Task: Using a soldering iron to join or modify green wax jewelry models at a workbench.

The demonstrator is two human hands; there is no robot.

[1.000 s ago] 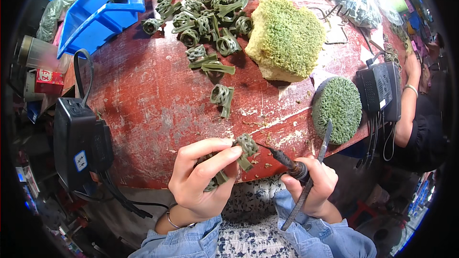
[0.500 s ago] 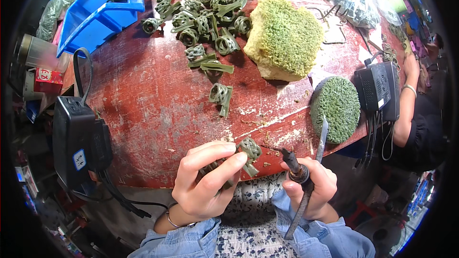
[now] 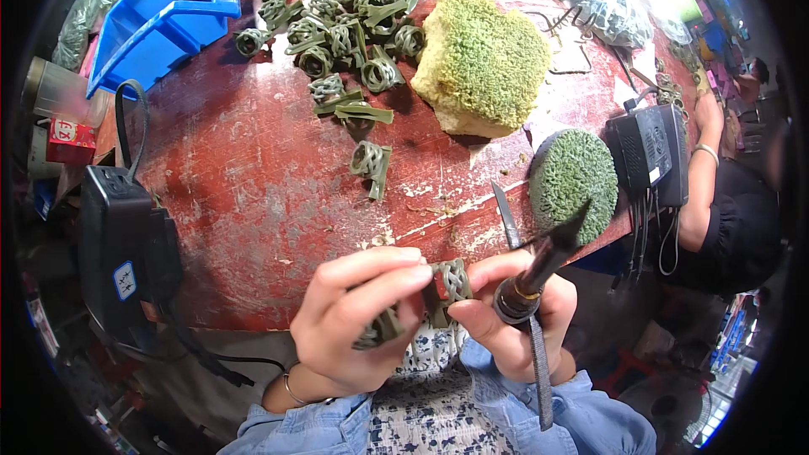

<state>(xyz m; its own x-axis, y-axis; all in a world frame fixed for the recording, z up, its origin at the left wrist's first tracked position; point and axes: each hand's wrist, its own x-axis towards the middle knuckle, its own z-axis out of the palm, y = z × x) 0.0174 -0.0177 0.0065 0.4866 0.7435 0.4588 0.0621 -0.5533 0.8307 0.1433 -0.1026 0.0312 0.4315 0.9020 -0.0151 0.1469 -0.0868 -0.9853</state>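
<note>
My left hand [image 3: 356,313] is closed, its thumb and fingertips pinching a small green openwork ring [image 3: 455,280] with a flat tab. A second green piece [image 3: 381,330] sits in that palm, partly covered by the fingers. My right hand [image 3: 524,318] is closed round a soldering-iron-like pen [image 3: 549,259] with a dark tip pointing up and right. The same hand holds a slim metal blade tool [image 3: 541,375] slanting across the palm. Its thumb and index fingertip touch the ring's right side. Ahead on the red table lies another green ring [image 3: 369,162], apart from the pile.
Several similar rings [image 3: 341,34] are heaped at the far middle, beside a yellow-green sponge block [image 3: 484,67]. Right of it stand a round green sponge [image 3: 575,185] and a black power box [image 3: 647,152]. Another black box [image 3: 122,244] and a blue bin [image 3: 160,29] stand left. A co-worker's arm [image 3: 706,160] is at right.
My right hand has come left to the ring, its fingertips now touching it. The pen tip has swung from pointing left to up-right. The blade tool has tilted the other way.
</note>
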